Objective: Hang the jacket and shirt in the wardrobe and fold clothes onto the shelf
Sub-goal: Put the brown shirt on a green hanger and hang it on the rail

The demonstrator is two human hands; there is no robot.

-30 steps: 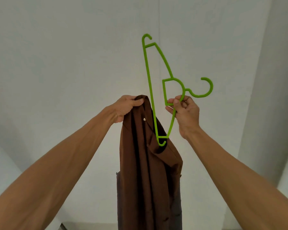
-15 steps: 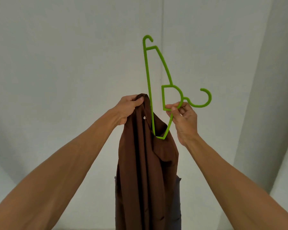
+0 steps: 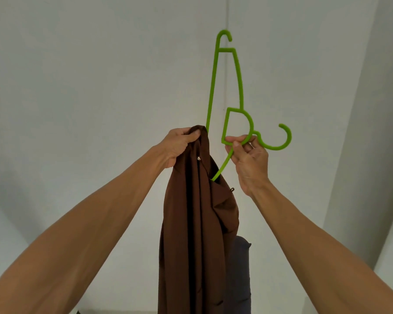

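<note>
A brown shirt [image 3: 191, 223] with small metal snaps hangs straight down in front of me. My left hand [image 3: 179, 146] pinches its top edge and holds it up. My right hand [image 3: 250, 162] grips a bright green plastic hanger [image 3: 236, 87] at its neck, just below the hook, which points right. The hanger stands on end: its lower arm has gone inside the shirt's neck opening and is hidden there, while the upper arm sticks up above both hands.
Plain white walls fill the view, with a corner seam behind the hanger and a wall edge at the right. A dark grey garment [image 3: 238, 275] hangs partly hidden behind the brown shirt, low in the middle.
The hanger's lower end, which was outside the shirt's neck, has slid down inside it. My right hand came slightly lower and my left hand kept its hold on the shirt.
</note>
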